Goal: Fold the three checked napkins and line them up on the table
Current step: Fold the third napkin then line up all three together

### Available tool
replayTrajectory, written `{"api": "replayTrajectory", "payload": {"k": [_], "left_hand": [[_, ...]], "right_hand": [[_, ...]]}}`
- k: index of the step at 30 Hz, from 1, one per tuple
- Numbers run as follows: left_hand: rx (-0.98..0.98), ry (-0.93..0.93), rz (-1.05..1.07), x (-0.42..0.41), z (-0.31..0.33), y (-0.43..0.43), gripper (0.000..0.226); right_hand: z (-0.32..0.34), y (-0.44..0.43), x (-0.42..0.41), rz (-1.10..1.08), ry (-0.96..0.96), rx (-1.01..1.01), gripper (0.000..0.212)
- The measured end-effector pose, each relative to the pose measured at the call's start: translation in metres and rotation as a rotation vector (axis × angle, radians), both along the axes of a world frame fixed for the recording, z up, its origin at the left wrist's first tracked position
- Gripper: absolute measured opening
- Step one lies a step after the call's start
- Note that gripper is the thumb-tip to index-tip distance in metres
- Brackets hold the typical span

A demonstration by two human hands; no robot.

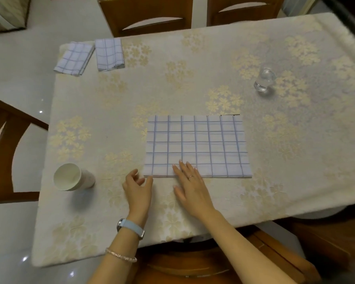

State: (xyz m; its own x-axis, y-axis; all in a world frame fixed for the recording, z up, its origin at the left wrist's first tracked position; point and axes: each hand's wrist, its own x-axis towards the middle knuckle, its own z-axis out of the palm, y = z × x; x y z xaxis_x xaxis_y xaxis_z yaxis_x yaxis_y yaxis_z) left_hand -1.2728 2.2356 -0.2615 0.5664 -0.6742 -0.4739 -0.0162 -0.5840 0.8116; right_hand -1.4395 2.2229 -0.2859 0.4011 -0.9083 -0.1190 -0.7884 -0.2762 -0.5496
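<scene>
Beside paper cups (74,177), left hand (138,189) curled empty; right hand (190,181) flat on napkin (197,146).

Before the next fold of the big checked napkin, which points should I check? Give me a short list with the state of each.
1. Large blue-checked cloth napkin lies flat, near edges aligned: ok.
2. Right hand presses flat on its near edge: ok.
3. Left hand grips the near left corner: cannot tell; the fingers curl at the corner.
4. Stack of white paper cups and clear glass stand apart from the napkin: ok.
5. Two folded checked napkins lined up at the far left: not ok; one lies tilted.
</scene>
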Motion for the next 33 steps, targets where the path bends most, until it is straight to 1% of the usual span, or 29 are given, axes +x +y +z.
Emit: {"api": "replayTrajectory", "payload": {"k": [2,7,10,11,13,14,16,18,20,22,25,29,31,33], "left_hand": [[0.0,0.097,0.041,-0.001,0.0,-0.003,0.053],[-0.015,0.212,0.121,-0.009,0.004,-0.017,0.054],[-0.021,0.306,0.162,-0.013,0.002,-0.024,0.057],[-0.031,0.322,0.175,-0.014,-0.001,-0.026,0.053],[-0.05,0.3,0.222,-0.019,-0.001,-0.029,0.034],[-0.047,0.28,0.246,-0.021,-0.001,-0.03,0.027],[-0.05,0.263,0.266,-0.025,0.001,-0.032,0.019],[-0.079,0.243,0.262,-0.029,0.004,-0.033,0.014],[-0.117,0.229,0.256,-0.034,0.009,-0.034,0.01],[-0.185,0.225,0.221,-0.04,0.015,-0.036,0.005],[-0.291,0.194,0.107,-0.054,0.029,-0.042,0.006],[-0.422,0.127,-0.089,-0.083,0.052,-0.048,0.008],[-0.455,0.1,-0.209,-0.1,0.057,-0.05,0.005],[-0.466,0.098,-0.315,-0.117,0.059,-0.05,0.009]], "right_hand": [[-0.004,0.0,0.0,-0.008,0.001,0.018,0.06],[-0.005,-0.001,0.0,-0.01,-0.043,0.042,0.061],[-0.002,-0.002,-0.002,-0.04,-0.163,0.101,0.059],[0.001,-0.002,-0.003,-0.065,-0.225,0.128,0.058],[0.006,-0.004,-0.007,-0.129,-0.28,0.116,0.056],[0.008,-0.006,-0.01,-0.167,-0.243,0.049,0.054],[0.007,-0.01,-0.019,-0.234,-0.094,-0.086,0.051],[0.006,-0.013,-0.027,-0.287,0.024,-0.09,0.055],[0.0,-0.012,-0.035,-0.304,0.098,-0.035,0.058],[-0.005,-0.01,-0.041,-0.281,0.123,-0.002,0.054],[-0.009,-0.01,-0.048,-0.241,0.094,0.028,0.055],[-0.011,-0.012,-0.055,-0.191,0.1,0.016,0.059],[-0.013,-0.012,-0.057,-0.189,0.109,0.004,0.061],[-0.015,-0.012,-0.059,-0.188,0.111,0.019,0.062]]}}
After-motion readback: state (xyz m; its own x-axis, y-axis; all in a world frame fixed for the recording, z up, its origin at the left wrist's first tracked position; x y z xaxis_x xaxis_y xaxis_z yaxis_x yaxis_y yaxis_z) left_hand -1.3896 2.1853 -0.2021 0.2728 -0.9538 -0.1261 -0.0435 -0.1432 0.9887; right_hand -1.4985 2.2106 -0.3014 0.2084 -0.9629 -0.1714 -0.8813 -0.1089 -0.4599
